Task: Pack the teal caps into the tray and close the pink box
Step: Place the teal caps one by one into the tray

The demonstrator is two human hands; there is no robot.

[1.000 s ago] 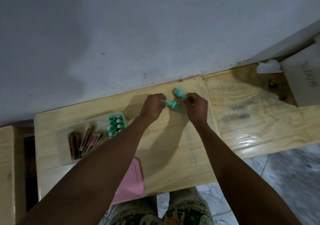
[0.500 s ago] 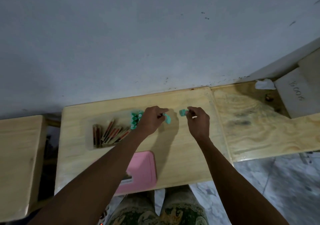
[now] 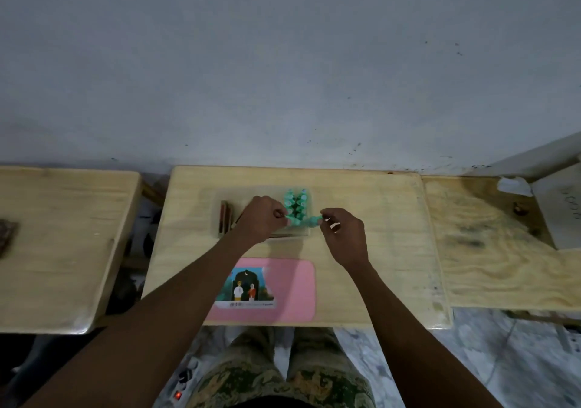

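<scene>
A clear tray [image 3: 217, 219] lies on the middle wooden table [image 3: 377, 250]. Several teal caps [image 3: 295, 201] stand in two rows at its right end, and brown sticks [image 3: 224, 217] lie at its left end. My left hand [image 3: 262, 220] is over the tray, its fingertips pinching a teal cap [image 3: 290, 218] at the near end of the rows. My right hand [image 3: 344, 234] pinches another teal cap [image 3: 311, 220] just to the right of it, at the tray's right edge. The pink box lid [image 3: 289, 288], with a picture label, lies flat near the table's front edge.
A second wooden table [image 3: 63, 244] stands to the left and a plywood board [image 3: 503, 250] to the right, with a white box [image 3: 562, 212] and a crumpled tissue [image 3: 514, 185] on it. A grey wall is behind. My knees are under the table's front edge.
Both hands carried the two teal caps leftward from the bare table to the tray's right end. The view has swung, so the tray and pink lid are now centred.
</scene>
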